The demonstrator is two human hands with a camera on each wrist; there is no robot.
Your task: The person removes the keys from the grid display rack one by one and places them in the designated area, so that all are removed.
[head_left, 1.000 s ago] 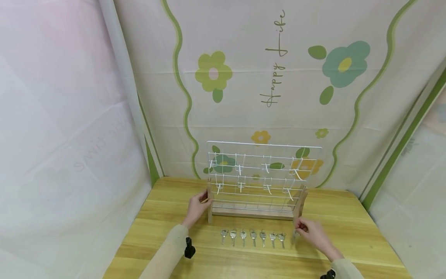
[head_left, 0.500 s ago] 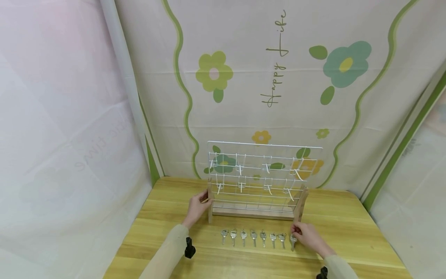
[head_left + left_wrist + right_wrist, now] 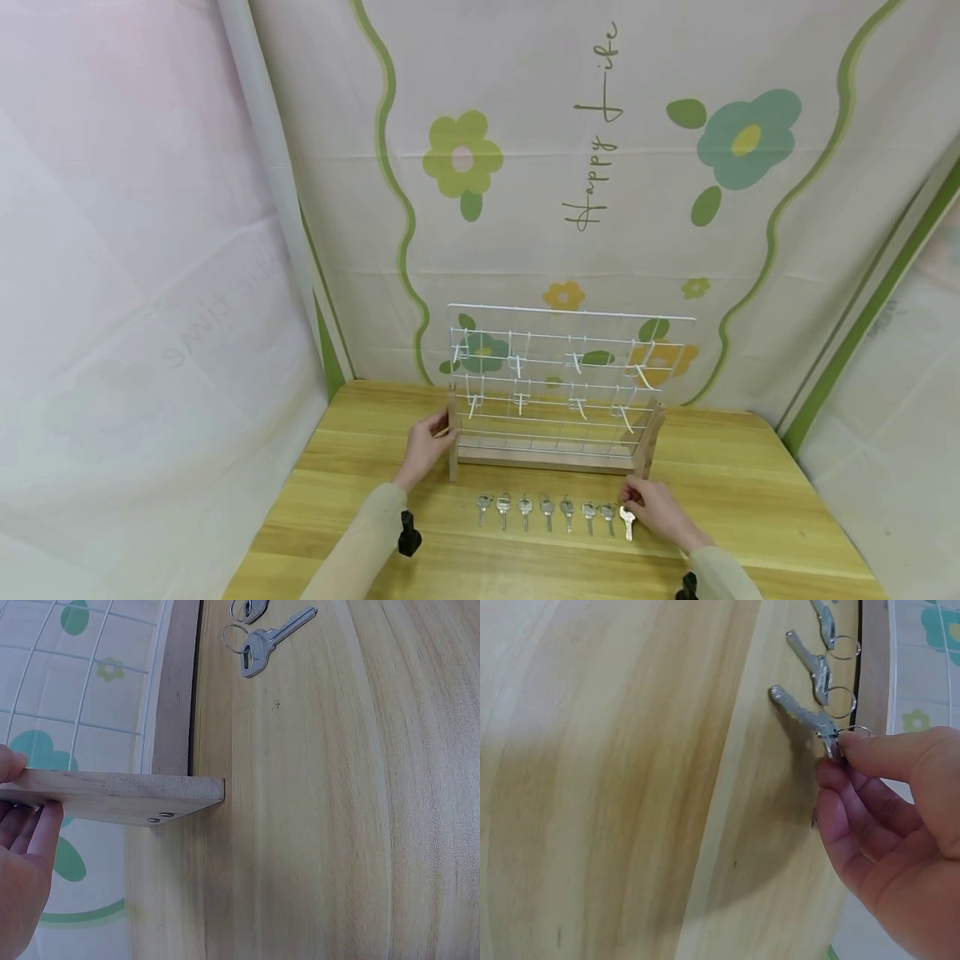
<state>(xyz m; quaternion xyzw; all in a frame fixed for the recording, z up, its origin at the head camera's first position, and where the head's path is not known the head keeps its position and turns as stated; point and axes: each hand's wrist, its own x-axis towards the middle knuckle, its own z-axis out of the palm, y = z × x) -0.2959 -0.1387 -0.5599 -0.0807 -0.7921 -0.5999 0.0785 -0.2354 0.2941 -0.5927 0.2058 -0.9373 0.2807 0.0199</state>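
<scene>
My left hand holds the left wooden upright of a white wire rack, thumb on one face and fingers on the other. Small white hooks stick out from the wire grid in two rows. In front of the rack several silver keys with small rings lie in a row. At its right end, my right hand pinches one key by the head, near its ring. A shadow beneath suggests that its blade is a little off the table. The fingertips partly hide its head.
The rack's wooden base bar runs just behind the keys, and its right upright stands close to my right hand. Wood-grain table extends to both sides. A flower-print cloth hangs behind.
My right hand has moved left with the key, bringing it beside the end of the row. My left hand stays on the upright, and the rack stands as before.
</scene>
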